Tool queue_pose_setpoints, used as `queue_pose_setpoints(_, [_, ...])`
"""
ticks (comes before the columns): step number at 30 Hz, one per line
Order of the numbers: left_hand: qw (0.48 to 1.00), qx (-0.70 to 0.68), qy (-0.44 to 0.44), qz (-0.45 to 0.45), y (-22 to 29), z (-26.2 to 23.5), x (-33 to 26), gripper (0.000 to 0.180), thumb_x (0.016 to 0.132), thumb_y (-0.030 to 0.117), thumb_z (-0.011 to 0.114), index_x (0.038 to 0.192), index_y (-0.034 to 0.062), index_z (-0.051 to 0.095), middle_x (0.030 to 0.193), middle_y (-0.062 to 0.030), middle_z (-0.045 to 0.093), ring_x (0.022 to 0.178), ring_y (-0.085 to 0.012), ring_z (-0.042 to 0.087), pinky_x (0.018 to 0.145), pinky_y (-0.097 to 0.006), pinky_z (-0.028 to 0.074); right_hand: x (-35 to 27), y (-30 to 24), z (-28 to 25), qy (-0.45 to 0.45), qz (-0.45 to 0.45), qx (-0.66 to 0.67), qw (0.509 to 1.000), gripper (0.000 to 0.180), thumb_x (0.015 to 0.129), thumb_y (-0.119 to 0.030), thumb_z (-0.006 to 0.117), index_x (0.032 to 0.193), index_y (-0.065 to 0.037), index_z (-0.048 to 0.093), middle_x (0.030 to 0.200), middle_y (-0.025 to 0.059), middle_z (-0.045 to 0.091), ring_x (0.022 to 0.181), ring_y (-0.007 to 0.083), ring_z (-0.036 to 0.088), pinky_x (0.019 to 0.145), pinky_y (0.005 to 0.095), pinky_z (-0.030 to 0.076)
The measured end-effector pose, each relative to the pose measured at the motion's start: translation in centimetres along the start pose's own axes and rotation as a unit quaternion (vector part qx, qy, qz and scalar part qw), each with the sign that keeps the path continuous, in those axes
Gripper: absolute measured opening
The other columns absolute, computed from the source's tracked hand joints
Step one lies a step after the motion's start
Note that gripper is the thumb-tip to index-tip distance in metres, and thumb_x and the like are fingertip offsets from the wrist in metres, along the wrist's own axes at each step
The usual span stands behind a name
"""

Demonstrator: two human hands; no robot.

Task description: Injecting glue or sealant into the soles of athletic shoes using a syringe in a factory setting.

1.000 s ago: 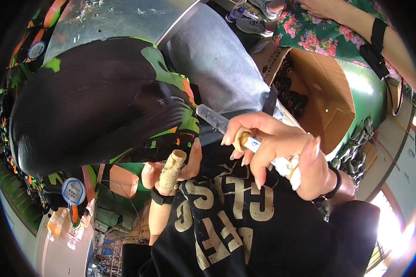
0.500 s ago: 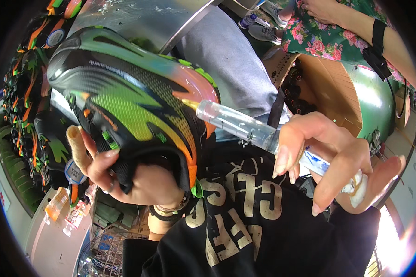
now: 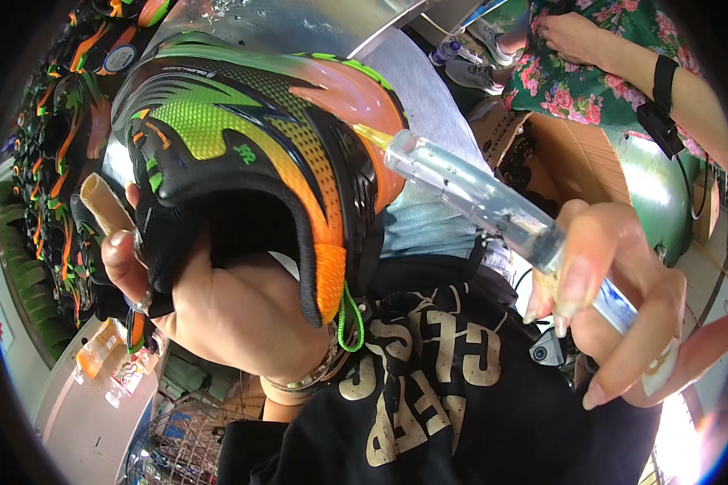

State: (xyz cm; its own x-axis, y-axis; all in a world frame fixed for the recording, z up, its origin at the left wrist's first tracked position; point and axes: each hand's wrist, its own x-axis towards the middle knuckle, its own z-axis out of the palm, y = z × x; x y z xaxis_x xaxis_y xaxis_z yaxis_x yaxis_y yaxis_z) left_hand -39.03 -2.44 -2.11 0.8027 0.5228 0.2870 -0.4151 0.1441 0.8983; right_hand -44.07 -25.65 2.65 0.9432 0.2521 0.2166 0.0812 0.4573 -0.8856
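**Right hand (image 3: 619,295) grips a syringe (image 3: 473,190) against a shoe's (image 3: 259,153) side**

In the head view, we see the right hand's fingers curled around the clear barrel, the thumb stretched out beside the white rear end. The yellow nozzle (image 3: 372,136) is at the shoe's flank, near where the patterned upper meets the glossy orange sole; whether it touches, we cannot tell.

Our left hand (image 3: 230,311) clasps the tongue side of the shoe, its thumb apparently inside the collar and its fingers outside, one wearing a tan sleeve (image 3: 105,204). The shoe is over our lap, heel toward us, in front of the metal bench (image 3: 275,23).

We judge the step in hand to be working the nozzle along that join. The next move calls for a steady shoe, a nozzle aimed at the seam and light, even thumb pressure on the plunger.
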Motion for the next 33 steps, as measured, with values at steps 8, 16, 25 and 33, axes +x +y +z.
queue_pose_setpoints(8, [0.979,0.136,0.074,-0.13,2.4,4.7,1.7,0.055,0.086,0.001,0.04,0.14,0.0093,0.034,0.125,-0.0183,0.054,0.105,-0.0295,0.061,0.087,-0.04,0.055,1.6,-0.1,0.6,0.006,-0.054,-0.022,0.998,0.061,0.093,-0.055,0.029,0.06,-0.018,0.065,0.108,0.0152,0.047,0.081,0.0223,0.049,0.078,0.0335,0.042])
queue_pose_setpoints(16, [0.884,0.424,-0.184,0.065,3.3,3.5,3.4,0.038,0.078,-0.007,0.045,0.114,-0.0052,0.055,0.126,-0.0219,0.053,0.112,-0.0281,0.055,0.101,-0.034,0.04,2.5,1.8,0.6,0.001,-0.16,-0.067,0.985,0.06,0.09,-0.063,0.036,0.065,-0.017,0.066,0.102,0.0202,0.048,0.08,0.0229,0.048,0.073,0.0313,0.044])
queue_pose_setpoints(25, [0.889,0.387,-0.226,0.092,2.9,5.5,5.0,0.022,0.075,-0.013,0.056,0.097,-0.0119,0.057,0.115,-0.023,0.057,0.113,-0.0332,0.055,0.097,-0.036,0.045,2.5,3.4,2.3,0.056,-0.236,-0.266,0.933,0.072,0.088,-0.072,0.034,0.064,-0.012,0.066,0.093,0.0231,0.057,0.074,0.0229,0.054,0.068,0.0308,0.037])
queue_pose_setpoints(33, [0.601,0.609,-0.342,0.388,3.9,6.4,5.6,0.019,0.058,-0.005,0.068,0.076,-0.0051,0.062,0.091,-0.0163,0.059,0.093,-0.033,0.062,0.089,-0.045,0.052,3.1,7.3,2.1,0.135,-0.436,-0.305,0.836,0.059,0.089,-0.057,0.05,0.066,-0.002,0.054,0.097,0.027,0.061,0.078,0.0301,0.052,0.067,0.0341,0.045])
